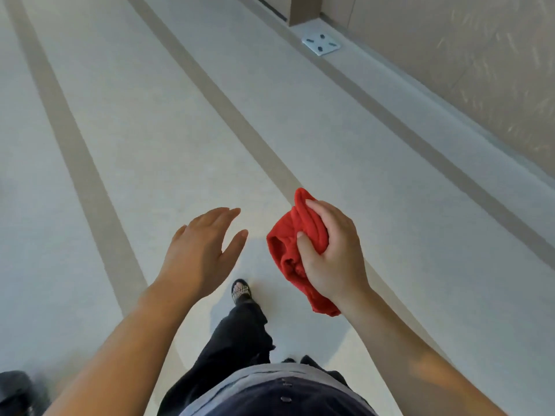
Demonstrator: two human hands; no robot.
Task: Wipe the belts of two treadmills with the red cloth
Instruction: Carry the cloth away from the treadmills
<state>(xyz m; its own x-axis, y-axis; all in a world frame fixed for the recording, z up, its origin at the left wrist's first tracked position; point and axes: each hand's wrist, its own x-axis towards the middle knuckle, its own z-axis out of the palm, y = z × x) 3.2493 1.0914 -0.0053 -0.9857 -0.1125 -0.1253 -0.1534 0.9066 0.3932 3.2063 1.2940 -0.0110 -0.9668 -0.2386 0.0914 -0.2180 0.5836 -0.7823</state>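
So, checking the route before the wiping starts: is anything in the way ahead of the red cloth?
Nothing visible. The right hand grips the red cloth; the floor ahead shows only darker stripes and a small metal plate by the wall. No treadmill is in view, so the rest cannot be judged.

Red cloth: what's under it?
Only pale floor and a tan stripe that runs behind the red cloth. The right hand grips it bunched, off the floor. Hidden: that stretch of stripe, the palm, whatever lies inside the folds.
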